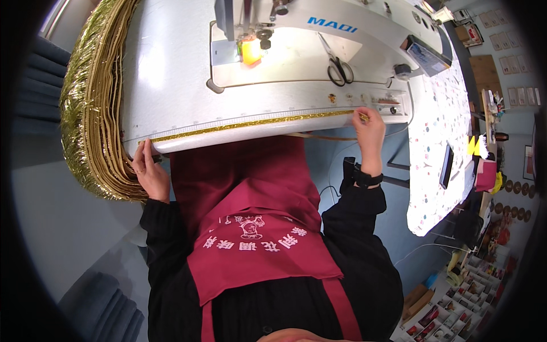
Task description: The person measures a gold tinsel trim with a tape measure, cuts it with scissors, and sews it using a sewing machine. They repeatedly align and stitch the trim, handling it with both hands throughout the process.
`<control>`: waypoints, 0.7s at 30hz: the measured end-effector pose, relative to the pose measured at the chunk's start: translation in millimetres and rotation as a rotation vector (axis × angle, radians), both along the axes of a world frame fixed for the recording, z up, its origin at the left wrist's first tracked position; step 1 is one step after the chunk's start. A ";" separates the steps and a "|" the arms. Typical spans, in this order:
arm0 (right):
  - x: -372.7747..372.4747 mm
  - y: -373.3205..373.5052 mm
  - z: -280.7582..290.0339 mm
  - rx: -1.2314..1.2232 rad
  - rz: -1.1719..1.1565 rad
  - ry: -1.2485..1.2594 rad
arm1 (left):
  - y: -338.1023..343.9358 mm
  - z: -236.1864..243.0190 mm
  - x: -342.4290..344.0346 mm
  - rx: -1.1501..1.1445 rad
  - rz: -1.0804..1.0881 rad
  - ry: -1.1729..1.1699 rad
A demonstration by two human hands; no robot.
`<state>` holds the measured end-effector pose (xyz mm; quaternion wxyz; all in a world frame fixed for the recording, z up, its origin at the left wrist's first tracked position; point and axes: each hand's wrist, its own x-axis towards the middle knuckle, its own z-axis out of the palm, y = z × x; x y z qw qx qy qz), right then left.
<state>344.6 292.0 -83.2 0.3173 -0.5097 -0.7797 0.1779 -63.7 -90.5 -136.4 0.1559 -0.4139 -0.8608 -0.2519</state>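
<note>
A narrow glittery gold ribbon is stretched straight along the front edge of the white sewing machine table, beside a printed ruler scale. My left hand holds its left end at the table corner, fingertips on the edge. At the other end, my right hand pinches the ribbon between thumb and fingers; a loose length trails below the table edge from there. Close to my left hand hangs a thick bundle of gold strips with tinsel fringe, draped over the table's left side.
The sewing machine stands behind the ribbon, its lamp lighting the needle area. Black-handled scissors lie on its bed. A small tray with little parts sits at the right edge. Farther right is a table with a patterned white cloth.
</note>
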 end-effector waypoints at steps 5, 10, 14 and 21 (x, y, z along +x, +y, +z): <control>2.2 1.8 -6.4 -0.053 -0.019 -0.012 | 2.7 3.8 2.3 0.028 0.018 0.030; 4.6 2.2 -9.9 -0.074 -0.058 0.022 | 4.8 5.0 2.3 0.044 0.003 0.077; 4.2 1.8 -11.5 -0.097 -0.074 0.068 | 3.4 5.1 2.2 0.031 0.005 0.068; 4.7 1.9 -11.6 -0.112 -0.094 0.027 | 1.8 2.6 1.9 0.024 0.000 0.076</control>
